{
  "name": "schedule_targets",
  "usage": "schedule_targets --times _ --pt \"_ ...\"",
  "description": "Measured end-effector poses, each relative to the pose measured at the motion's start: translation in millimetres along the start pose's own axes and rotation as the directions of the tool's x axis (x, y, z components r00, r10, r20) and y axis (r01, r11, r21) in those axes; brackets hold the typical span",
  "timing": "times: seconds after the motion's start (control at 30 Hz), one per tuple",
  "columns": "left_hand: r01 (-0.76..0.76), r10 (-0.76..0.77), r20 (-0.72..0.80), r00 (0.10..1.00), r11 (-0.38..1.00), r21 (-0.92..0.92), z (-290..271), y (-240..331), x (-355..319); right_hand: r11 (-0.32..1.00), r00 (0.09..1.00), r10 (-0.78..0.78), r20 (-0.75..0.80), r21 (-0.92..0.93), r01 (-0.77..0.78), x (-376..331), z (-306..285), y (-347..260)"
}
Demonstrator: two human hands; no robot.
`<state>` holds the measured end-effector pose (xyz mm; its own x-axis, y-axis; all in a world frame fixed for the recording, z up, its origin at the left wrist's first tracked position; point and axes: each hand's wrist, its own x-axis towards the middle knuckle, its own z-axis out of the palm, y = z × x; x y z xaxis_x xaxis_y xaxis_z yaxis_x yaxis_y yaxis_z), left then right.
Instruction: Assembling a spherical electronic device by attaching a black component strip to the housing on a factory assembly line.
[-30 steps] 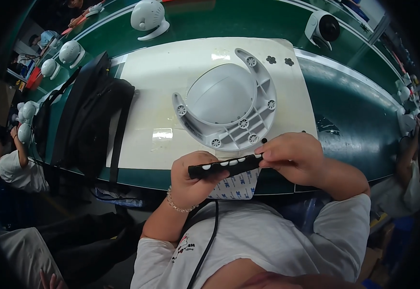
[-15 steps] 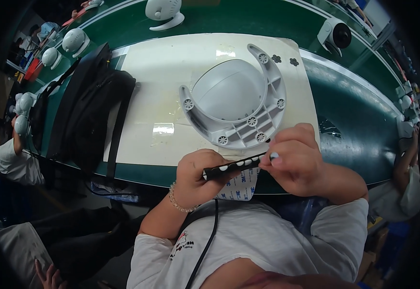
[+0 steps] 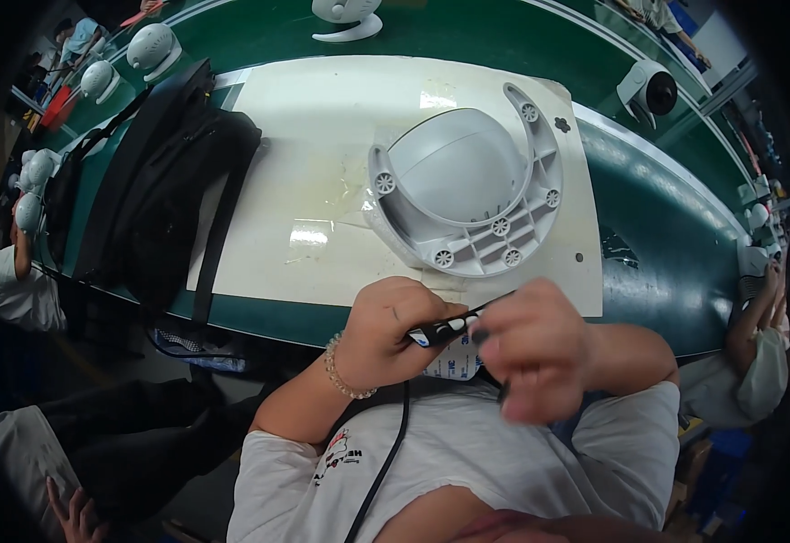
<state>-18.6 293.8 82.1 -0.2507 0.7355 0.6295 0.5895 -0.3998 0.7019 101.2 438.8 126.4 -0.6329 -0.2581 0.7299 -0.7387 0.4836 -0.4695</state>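
My left hand (image 3: 393,330) is closed around a thin black strip (image 3: 433,333) with a row of pale oval spots along it. My right hand (image 3: 538,348) is at the strip's other end, fingers curled and smeared by motion. Dark bits show at its fingertips, too blurred to name. Below the strip, between the hands, hangs white backing paper with blue print (image 3: 455,360). Beyond my hands lies a light grey plastic shell (image 3: 456,167) cradled in a crescent-shaped base (image 3: 472,256). The base's ribbed underside and several round sockets face up.
A cream mat (image 3: 295,190) lies under the base, bearing a black flower-shaped piece (image 3: 561,125) and a small dark round piece (image 3: 579,257). A black bag (image 3: 173,185) lies at left. White rounded devices (image 3: 152,50) stand at the back. A black-fronted device (image 3: 648,90) stands back right. Other people sit both sides.
My right hand has moved down and toward my left hand, blurring. The strip shows less between the hands. The base appears further right, and one of two flower-shaped pieces no longer shows.
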Motion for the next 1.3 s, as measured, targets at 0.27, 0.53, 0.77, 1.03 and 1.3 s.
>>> schedule_targets --times 0.27,0.53,0.77,1.03,1.3 --pt "0.034 0.048 -0.299 0.953 0.964 0.262 2 8 -13 0.954 0.928 0.043 -0.369 -0.262 -0.148 19 -13 16" --pt "-0.052 0.108 -0.180 0.978 0.956 0.289 7 -2 -6 0.950 0.945 0.157 -0.288 -0.216 -0.224 17 -22 19" --pt "-0.032 0.107 -0.207 0.972 0.942 0.333 23 -2 1 0.727 0.999 -0.041 -0.033 -0.687 0.007 4 -30 9" --pt "0.000 0.015 -0.173 0.985 0.996 0.086 30 1 7 0.672 0.998 -0.006 -0.059 -0.740 -0.040 0 -16 -1" --pt "-0.058 0.034 -0.114 0.993 0.976 -0.210 29 4 11 0.824 0.972 0.230 0.049 -0.541 -0.168 12 -37 -11"
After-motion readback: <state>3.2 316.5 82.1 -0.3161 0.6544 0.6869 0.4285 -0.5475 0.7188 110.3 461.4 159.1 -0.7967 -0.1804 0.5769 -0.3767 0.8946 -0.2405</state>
